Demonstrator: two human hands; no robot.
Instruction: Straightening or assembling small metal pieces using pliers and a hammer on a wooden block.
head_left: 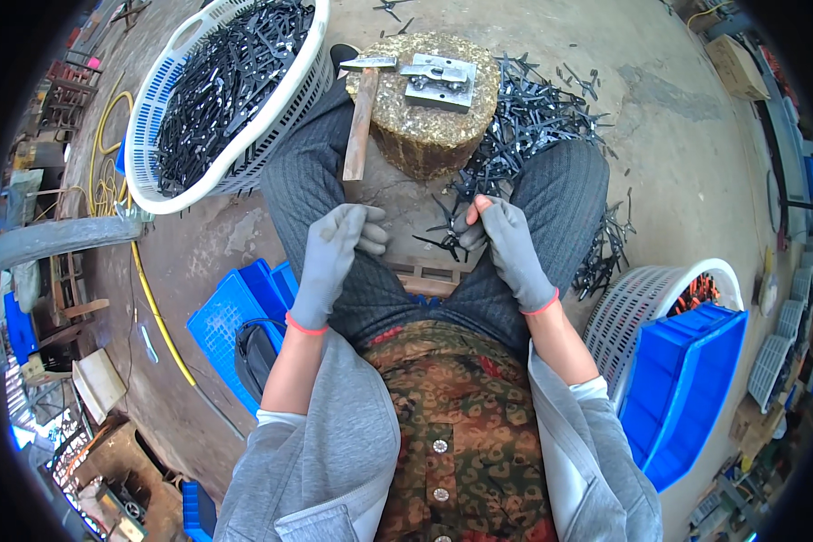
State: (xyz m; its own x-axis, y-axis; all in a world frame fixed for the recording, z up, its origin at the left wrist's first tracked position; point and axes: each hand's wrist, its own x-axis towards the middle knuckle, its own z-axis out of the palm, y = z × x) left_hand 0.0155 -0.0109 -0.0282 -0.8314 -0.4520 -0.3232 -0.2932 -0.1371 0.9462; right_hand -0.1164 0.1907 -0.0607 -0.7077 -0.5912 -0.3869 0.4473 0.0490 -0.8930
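Grey-gloved left hand curls, right hand bends beside black parts; whether either grasps anything, I cannot tell. A stump stands at twelve o'clock.

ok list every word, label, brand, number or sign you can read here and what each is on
No text can be read in this picture.
Metal block on the stump: no legible marking.
Hammer: none legible.
Cardboard box, upper right: any print is too small and blurred to read.
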